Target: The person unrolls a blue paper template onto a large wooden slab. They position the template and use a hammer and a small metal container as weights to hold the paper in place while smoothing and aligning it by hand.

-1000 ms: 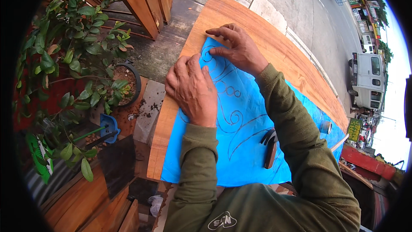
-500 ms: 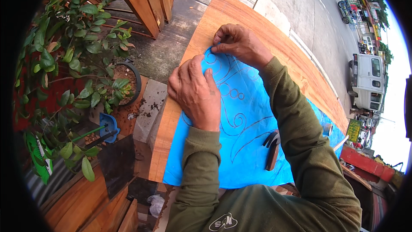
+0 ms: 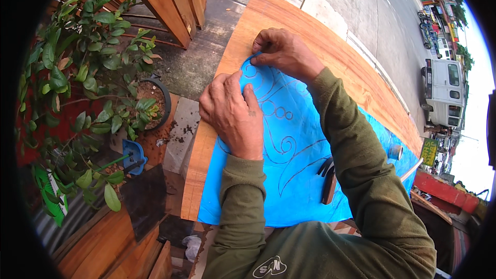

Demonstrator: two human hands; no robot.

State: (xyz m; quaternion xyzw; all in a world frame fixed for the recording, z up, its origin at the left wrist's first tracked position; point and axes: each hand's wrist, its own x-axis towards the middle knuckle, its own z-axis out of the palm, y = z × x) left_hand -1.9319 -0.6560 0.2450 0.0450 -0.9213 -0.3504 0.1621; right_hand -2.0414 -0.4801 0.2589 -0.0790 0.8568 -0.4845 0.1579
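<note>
A blue sheet (image 3: 294, 196) marked with dark curls and small circles lies over a wooden board (image 3: 294, 26). At the sheet's far left corner my right hand (image 3: 289, 54) pinches the raised edge between thumb and fingers. Just nearer, my left hand (image 3: 232, 113) has its fingers bent round the sheet's left edge, thumb on top; what lies under the fingers is hidden. A tool with a brown handle and dark curved prongs, like a claw hammer (image 3: 329, 186), rests on the sheet beside my right forearm, which hides part of it.
A small round can (image 3: 396, 152) stands on the sheet, right of my right arm. At left are a potted plant (image 3: 164, 103), a blue dustpan (image 3: 133, 155) and a slatted wooden piece (image 3: 165, 5). Beyond the board runs a road with a white van (image 3: 444, 93).
Both hands keep their hold at the sheet's corner and have barely moved. The whole view has shifted slightly.
</note>
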